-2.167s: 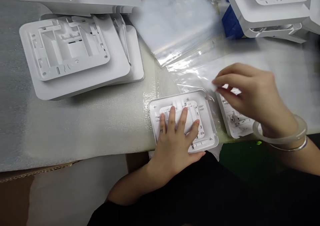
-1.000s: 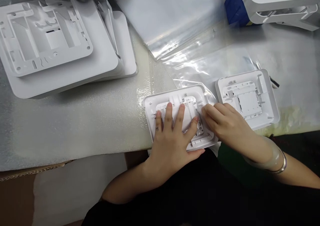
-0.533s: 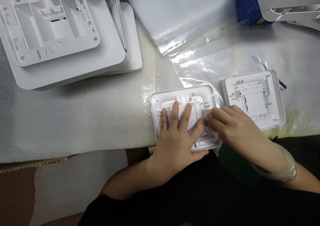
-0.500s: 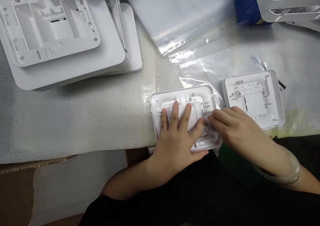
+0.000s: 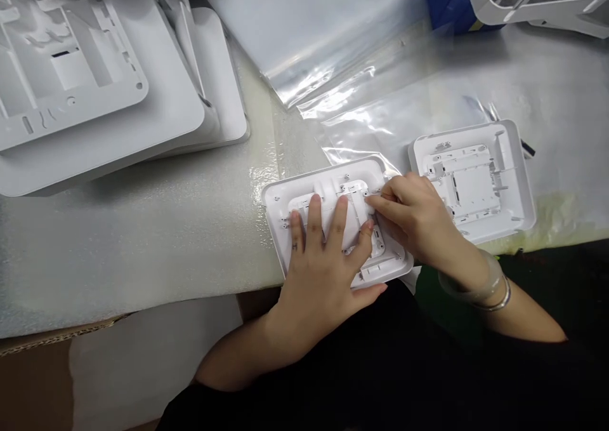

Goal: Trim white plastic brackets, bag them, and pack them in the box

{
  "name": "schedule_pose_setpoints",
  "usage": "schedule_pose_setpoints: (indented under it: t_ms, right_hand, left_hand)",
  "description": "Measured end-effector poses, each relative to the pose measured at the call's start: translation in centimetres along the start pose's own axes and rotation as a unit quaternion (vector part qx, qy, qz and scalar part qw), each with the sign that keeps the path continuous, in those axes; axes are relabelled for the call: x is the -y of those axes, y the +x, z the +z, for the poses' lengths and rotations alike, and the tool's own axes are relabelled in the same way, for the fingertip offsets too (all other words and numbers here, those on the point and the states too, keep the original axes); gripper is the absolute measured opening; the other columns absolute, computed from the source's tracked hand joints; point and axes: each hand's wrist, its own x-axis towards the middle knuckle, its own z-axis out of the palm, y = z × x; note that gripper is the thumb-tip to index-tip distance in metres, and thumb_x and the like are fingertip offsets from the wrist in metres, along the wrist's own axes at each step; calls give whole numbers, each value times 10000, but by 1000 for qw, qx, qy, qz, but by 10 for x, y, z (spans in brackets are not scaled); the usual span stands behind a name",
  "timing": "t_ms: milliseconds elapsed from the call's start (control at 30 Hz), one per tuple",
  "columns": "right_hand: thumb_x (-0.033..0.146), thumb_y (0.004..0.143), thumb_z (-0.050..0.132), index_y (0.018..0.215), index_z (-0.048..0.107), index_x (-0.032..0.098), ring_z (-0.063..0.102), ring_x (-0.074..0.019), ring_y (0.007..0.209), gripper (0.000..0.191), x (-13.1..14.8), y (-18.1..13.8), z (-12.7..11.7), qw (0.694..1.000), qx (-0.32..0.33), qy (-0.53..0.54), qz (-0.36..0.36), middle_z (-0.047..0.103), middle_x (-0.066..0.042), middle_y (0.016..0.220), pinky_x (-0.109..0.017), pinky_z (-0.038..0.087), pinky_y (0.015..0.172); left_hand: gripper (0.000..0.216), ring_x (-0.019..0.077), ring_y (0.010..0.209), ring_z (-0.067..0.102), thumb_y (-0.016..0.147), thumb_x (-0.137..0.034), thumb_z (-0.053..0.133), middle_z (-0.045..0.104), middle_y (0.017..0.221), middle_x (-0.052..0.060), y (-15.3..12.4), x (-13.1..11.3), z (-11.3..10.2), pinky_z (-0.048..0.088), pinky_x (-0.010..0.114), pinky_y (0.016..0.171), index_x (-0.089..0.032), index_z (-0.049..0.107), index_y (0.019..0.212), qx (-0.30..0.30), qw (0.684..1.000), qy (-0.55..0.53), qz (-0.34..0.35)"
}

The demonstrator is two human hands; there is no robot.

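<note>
Two bare hands are working on one white plastic housing [image 5: 353,218], which is lying open side up at the near edge of the table [image 5: 190,228]. Left hand [image 5: 321,275] is resting flat inside it, fingers spread wide, thumb sticking out past the near rim. Right hand [image 5: 419,218] is coming in from the right, index finger reaching onto the inner right portion, other fingers curling under. Can't tell whether those fingertips are pinching anything; hand is hiding it. Second white housing [image 5: 476,183] is sitting just right of the first, also open side up, right hand partly covering its left side. Dark-tipped pen-like item [image 5: 527,149] is poking out past its far right side. Clear plastic bags [image 5: 323,31] are lying beyond, catching glare. White panel stack [image 5: 166,113] is filling the far left. Blue box [image 5: 450,6] is standing far right, white molded part [image 5: 537,2] overlapping it. Pale bangle [image 5: 478,285] is circling the right wrist.
</note>
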Motion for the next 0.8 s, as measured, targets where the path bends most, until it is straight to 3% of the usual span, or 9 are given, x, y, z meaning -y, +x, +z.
schedule_pose_setpoints:
  t_ms: [333, 567, 700, 800]
  right_hand:
    - [89, 931, 516, 976, 654, 165, 447, -178, 763, 165, -13, -9, -17, 995, 53, 12, -86, 537, -24, 778, -335, 353, 698]
    - [95, 925, 554, 1193, 598, 235, 624, -191, 969, 306, -15, -27, -46, 991, -92, 93, 22, 647, -63, 1057, -342, 520, 819]
    - [25, 881, 588, 1229, 601, 227, 655, -181, 920, 403, -18, -33, -50, 986, -154, 51, 31, 656, -66, 1033, -320, 536, 773]
    - [47, 888, 592, 1203, 626, 248, 640, -187, 923, 376, -22, -33, -52, 990, -129, 51, 22, 631, -74, 1058, -336, 536, 759]
  left_hand:
    - [784, 541, 1427, 251, 792, -698, 626, 367, 1540, 216, 0, -1, 1, 236, 735, 1098, -241, 505, 1417, -14, 1000, 22, -4]
    - [818, 506, 1481, 102, 828, -672, 606, 251, 1589, 261, 5, -11, 9, 119, 776, 1111, -163, 404, 1436, -79, 995, 24, -53]
    - [621, 396, 1519, 90, 923, -530, 551, 295, 1596, 181, 1, -9, -12, 60, 747, 1141, -235, 366, 1438, -114, 993, -2, -36]
    - [644, 392, 1513, 142, 891, -555, 583, 356, 1579, 126, -2, 3, -30, 19, 742, 1143, -297, 388, 1448, -104, 994, 5, 7]
